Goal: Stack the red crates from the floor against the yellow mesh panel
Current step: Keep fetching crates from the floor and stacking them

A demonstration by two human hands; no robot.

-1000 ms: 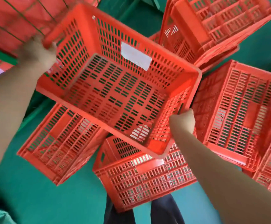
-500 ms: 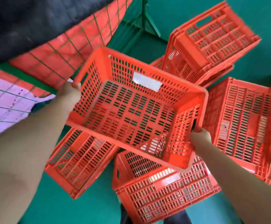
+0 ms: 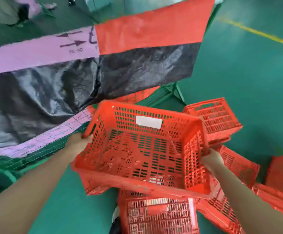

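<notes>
Red plastic fills the near field: at 6 o'clock a floor crate [image 3: 159, 215] lies bottom-up on the green floor [image 3: 238, 73], cut off by the lower edge, with a scrap of dark cloth beside it too cropped to identify. Above it both bare forearms reach in. The left hand [image 3: 80, 141], at 9 o'clock of centre, curls its fingers around the left rim of the held crate [image 3: 142, 149], and the right hand [image 3: 211, 160], at 3 o'clock, clasps the right wall, its fingertips hidden behind the plastic. This crate hangs in the air, open side up and tipped slightly, empty except for a white label [image 3: 148, 122] on its far wall; the printing, if any, is blurred away. Through its slotted base only broken patches of more red crates and floor show. Its near side hides the tops of the crates below. Other crates [image 3: 238, 164] lie scattered from 3 to 5 o'clock, some overturned, several cut by the right edge; another pile [image 3: 213, 115] sits at 2 o'clock. Beyond the held crate, at 10 to 12 o'clock, stands the mesh panel [image 3: 73, 125], mostly covered by a black sheet [image 3: 145, 65], a red sheet [image 3: 150, 29] and a pink band [image 3: 36, 53] with smeared arrows; whether the crate's far corner touches it cannot be told. A yellow line [image 3: 255, 32] crosses the floor at 1 o'clock.
</notes>
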